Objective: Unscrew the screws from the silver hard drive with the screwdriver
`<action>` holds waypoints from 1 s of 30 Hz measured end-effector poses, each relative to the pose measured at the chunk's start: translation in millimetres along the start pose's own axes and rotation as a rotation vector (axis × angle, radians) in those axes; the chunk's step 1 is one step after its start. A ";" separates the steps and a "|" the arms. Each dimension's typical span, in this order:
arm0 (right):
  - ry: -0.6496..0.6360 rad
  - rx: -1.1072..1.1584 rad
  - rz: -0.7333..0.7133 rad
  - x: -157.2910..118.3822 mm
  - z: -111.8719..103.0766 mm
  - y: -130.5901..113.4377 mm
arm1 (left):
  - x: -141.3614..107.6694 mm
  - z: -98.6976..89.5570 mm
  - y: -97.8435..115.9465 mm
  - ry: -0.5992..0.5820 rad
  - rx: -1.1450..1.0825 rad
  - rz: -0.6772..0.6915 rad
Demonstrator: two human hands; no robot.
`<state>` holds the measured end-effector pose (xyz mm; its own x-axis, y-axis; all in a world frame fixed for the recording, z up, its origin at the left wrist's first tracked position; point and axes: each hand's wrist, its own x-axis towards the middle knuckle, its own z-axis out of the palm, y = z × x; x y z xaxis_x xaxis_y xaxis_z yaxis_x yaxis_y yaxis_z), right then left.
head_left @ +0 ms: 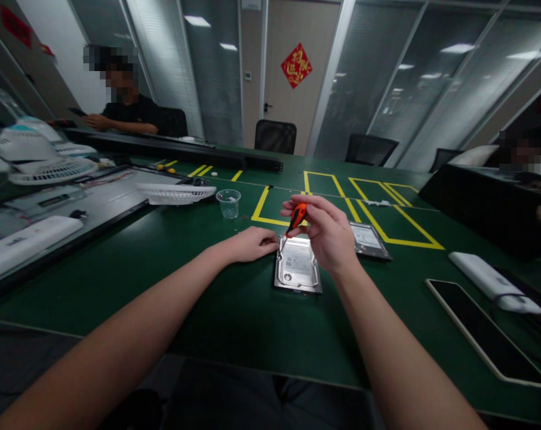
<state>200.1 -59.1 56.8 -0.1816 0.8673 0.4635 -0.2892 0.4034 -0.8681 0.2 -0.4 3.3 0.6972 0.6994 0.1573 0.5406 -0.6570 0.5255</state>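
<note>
Green tabletop (pixel 248 325), frame centre: my right hand (pixel 331 233) grasps an orange-black screwdriver (pixel 298 214) over a hard drive (pixel 300 266); my left hand (pixel 249 243) meets its upper-left corner, grip unclear.

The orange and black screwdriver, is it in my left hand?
No, your right hand holds the screwdriver, while your left hand is at the left edge of the silver hard drive.

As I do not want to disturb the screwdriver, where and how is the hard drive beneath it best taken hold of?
Probably by the left and right edges of the hard drive, toward its near end, coming from the near side: it lies flat, that end is uncovered, and the screwdriver points down near the far left corner.
</note>
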 end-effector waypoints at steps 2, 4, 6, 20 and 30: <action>0.008 -0.033 -0.007 -0.5 1.2 -0.8 | 0.1 -0.2 -0.5 -0.003 -0.001 0.000; 0.015 -0.070 -0.025 -1.3 3.0 -1.6 | 0.2 -0.3 -0.5 -0.003 0.002 -0.001; 0.018 -0.091 -0.041 -2.0 4.5 -2.1 | 0.4 -0.3 -0.1 -0.002 0.010 0.002; 0.015 -0.051 0.002 0.0 2.5 -1.5 | -0.3 -1.2 1.8 -0.008 0.002 -0.004; 0.053 -0.096 -0.044 -2.0 5.2 -2.7 | -0.5 -0.9 2.0 0.001 0.012 -0.005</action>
<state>196.4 -63.4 59.1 -0.1203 0.8615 0.4933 -0.2043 0.4647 -0.8615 0.6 -1.8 5.1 0.6942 0.7027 0.1556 0.5494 -0.6570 0.5162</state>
